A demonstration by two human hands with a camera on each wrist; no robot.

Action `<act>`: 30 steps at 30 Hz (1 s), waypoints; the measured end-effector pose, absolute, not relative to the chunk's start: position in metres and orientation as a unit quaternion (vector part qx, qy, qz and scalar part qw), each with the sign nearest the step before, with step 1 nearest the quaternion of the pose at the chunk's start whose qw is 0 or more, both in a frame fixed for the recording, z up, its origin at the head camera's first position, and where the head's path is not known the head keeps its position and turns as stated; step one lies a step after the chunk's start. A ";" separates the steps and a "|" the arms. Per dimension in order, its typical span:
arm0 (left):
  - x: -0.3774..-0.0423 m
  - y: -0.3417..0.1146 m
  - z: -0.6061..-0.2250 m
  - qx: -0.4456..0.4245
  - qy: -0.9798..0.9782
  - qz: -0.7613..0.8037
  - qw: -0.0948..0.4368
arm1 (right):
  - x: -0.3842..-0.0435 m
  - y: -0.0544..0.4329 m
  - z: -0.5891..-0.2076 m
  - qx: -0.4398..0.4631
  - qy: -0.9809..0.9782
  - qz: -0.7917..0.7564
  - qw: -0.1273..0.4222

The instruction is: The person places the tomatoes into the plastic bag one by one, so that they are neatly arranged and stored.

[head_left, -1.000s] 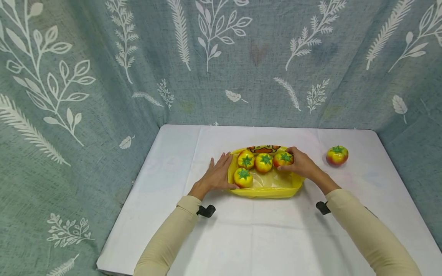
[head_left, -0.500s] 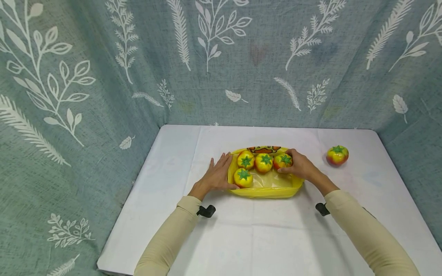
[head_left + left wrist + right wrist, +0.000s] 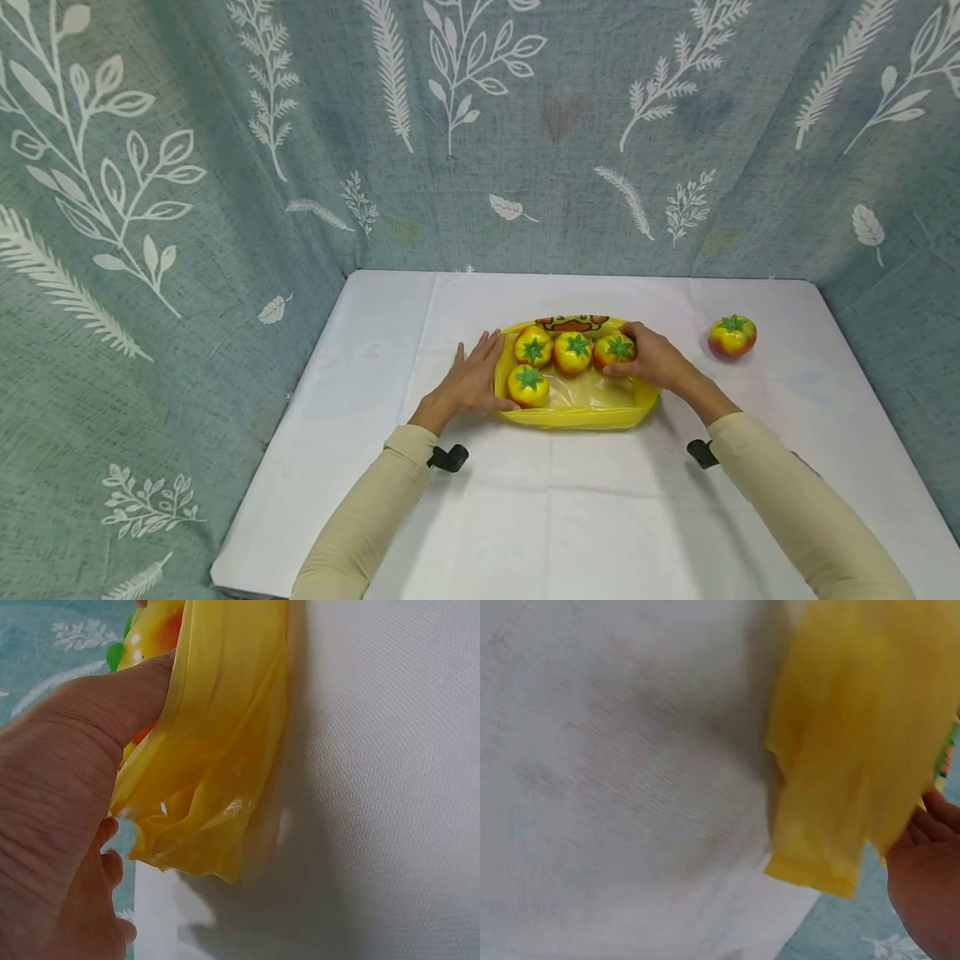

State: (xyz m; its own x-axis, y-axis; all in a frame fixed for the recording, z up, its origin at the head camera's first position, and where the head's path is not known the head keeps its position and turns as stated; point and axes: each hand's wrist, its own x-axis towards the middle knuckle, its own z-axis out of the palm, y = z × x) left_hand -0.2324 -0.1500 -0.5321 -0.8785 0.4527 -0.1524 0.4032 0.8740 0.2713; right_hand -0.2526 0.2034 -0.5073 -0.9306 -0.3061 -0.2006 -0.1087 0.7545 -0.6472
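Observation:
A yellow plastic bag (image 3: 577, 419) lies with its mouth spread wide at the middle of the table. Inside are several toy tomatoes, yellow and red with green star-shaped leaves, such as the tomato (image 3: 528, 387) at front left. My left hand (image 3: 474, 382) rests against the bag's left end with fingers spread; in the left wrist view its thumb (image 3: 142, 690) reaches inside the rim. At the bag's right end my right hand (image 3: 654, 360) grips the back-right tomato (image 3: 615, 349) between thumb and fingers. The right wrist view shows mainly the bag's outer side (image 3: 847, 735), hiding that tomato.
Another toy tomato (image 3: 732, 337) stands apart on the white table cover (image 3: 480, 525), toward the back right. A grey-green curtain (image 3: 540, 200) with white leaf prints hangs behind the table and along both sides.
My right hand has shifted very slightly toward me with the back-right tomato. The left hand, the bag and the other tomatoes stay in place.

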 end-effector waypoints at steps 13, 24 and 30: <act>-0.231 -0.151 -0.529 0.229 0.959 0.129 0.103 | -0.240 0.224 -0.480 -0.118 0.918 -0.358 0.121; -0.231 -0.150 -0.529 0.227 0.960 0.129 0.105 | -0.226 0.248 -0.468 -0.097 0.899 -0.414 0.104; -0.230 -0.150 -0.529 0.226 0.960 0.130 0.105 | -0.221 0.268 -0.463 -0.063 0.894 -0.433 0.091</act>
State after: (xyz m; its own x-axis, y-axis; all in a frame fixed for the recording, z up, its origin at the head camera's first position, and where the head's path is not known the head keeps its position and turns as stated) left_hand -0.2302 -0.1497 -0.5289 -0.8761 0.4605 -0.1427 0.4061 0.8644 0.2964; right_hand -0.2207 0.2678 -0.4635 -0.9756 -0.1915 -0.1076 -0.0342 0.6163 -0.7868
